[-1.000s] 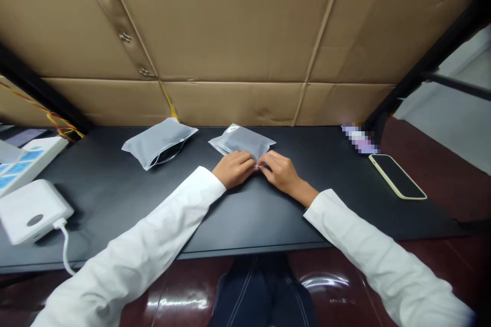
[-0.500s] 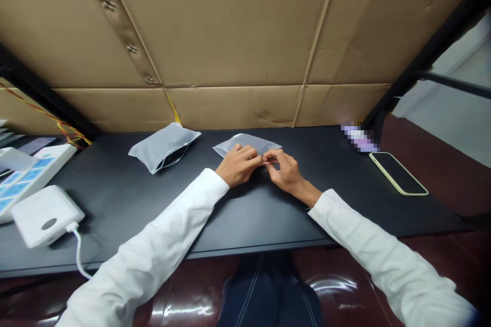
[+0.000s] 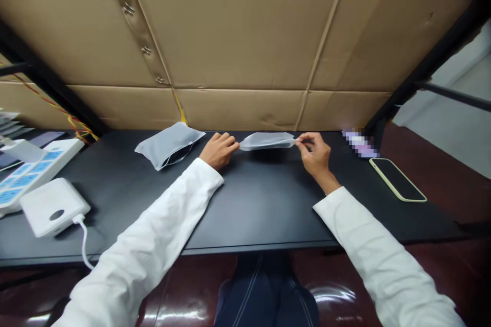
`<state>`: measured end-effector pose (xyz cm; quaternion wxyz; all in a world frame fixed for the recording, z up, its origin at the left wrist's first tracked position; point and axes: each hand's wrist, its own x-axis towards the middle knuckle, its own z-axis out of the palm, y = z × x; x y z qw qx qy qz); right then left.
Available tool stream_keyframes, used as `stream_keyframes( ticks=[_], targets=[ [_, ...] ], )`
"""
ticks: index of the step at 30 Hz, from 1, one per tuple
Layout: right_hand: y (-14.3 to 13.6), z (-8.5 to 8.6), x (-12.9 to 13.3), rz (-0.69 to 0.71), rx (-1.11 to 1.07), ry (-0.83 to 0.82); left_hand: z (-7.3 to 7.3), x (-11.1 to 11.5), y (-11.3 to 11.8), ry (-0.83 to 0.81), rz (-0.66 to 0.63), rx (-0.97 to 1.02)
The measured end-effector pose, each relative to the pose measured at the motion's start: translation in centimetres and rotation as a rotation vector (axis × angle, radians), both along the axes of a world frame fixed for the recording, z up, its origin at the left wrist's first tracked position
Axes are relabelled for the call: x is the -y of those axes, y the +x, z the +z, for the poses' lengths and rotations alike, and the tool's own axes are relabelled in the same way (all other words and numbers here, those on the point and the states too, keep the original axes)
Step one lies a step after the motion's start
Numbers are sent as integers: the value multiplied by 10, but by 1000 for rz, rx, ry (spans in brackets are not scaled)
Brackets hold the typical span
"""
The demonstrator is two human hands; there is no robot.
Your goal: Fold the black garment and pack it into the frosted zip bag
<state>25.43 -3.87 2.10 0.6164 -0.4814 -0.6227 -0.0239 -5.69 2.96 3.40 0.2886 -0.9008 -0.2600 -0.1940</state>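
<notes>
Between my hands a frosted, see-through zip bag (image 3: 267, 140) is stretched sideways just over the black tabletop, its long edge facing me. My left hand (image 3: 219, 150) is closed on the bag's left corner, fingers curled. At the opposite corner my right hand (image 3: 315, 153) pinches the edge between thumb and fingertips. To the left of my left hand lies a second frosted zip bag (image 3: 169, 144), its mouth gaping on the near side.
A phone with a pale yellow-green edge (image 3: 398, 180) lies at the right, beside a blurred purple item (image 3: 360, 143). On the left are a white power strip (image 3: 42, 171) and a white box-shaped device (image 3: 56, 207) with a cable. A cardboard wall (image 3: 245, 36) closes off the back.
My hands were close together at the middle of the bag's near edge. Now they have moved apart to its two corners, and the edge is drawn out straight.
</notes>
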Motion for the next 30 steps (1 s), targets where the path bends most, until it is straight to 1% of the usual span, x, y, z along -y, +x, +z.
stream_keyframes(
  ticks=[3, 5, 6, 7, 8, 9, 10, 12, 13, 14, 16, 17, 18, 19, 21, 22, 23, 24, 26, 28, 29, 30],
  targets=[
    [25, -3, -5, 49, 95, -132, -7, 6, 6, -76, -48, 14],
    [43, -4, -5, 88, 252, -275, -14, 12, 11, -179, -89, 38],
    [52, -4, -4, 72, 351, -354, -18, 15, 12, -240, -102, 53],
    [62, -4, -3, 4, 437, -430, -21, 18, 13, -300, -108, 71],
    [71, -4, -2, -117, 486, -503, -23, 19, 13, -355, -107, 95],
    [81, -4, 0, -283, 492, -579, -25, 20, 14, -405, -102, 118],
    [91, -5, 1, -473, 462, -657, -26, 21, 14, -446, -97, 138],
    [111, -6, 4, -834, 335, -817, -27, 21, 14, -503, -89, 155],
    [122, -6, 6, -958, 270, -901, -27, 20, 14, -520, -89, 152],
    [132, -7, 8, -1034, 216, -985, -26, 20, 14, -533, -89, 148],
    [148, -8, 12, -1081, 123, -1140, -25, 19, 14, -553, -88, 148],
    [152, -8, 13, -1093, 96, -1169, -24, 19, 14, -563, -88, 152],
    [154, -8, 14, -1103, 85, -1148, -24, 19, 15, -573, -88, 156],
    [151, -9, 14, -1112, 93, -1072, -24, 19, 15, -582, -88, 161],
    [135, -9, 12, -1063, 164, -797, -23, 20, 15, -596, -87, 170],
    [122, -10, 9, -984, 209, -638, -23, 20, 15, -601, -86, 175],
    [105, -11, 7, -843, 263, -517, -23, 20, 15, -605, -87, 179],
    [87, -13, 4, -680, 308, -435, -23, 19, 15, -608, -88, 185],
    [48, -18, -1, -358, 400, -339, -24, 19, 15, -611, -93, 198],
    [12, -24, -4, -105, 491, -338, -24, 18, 15, -608, -98, 212],
    [-2, -26, -4, -37, 526, -364, -24, 17, 15, -605, -99, 215],
    [-13, -29, -4, -19, 541, -381, -24, 17, 15, -599, -97, 221]
  ],
)
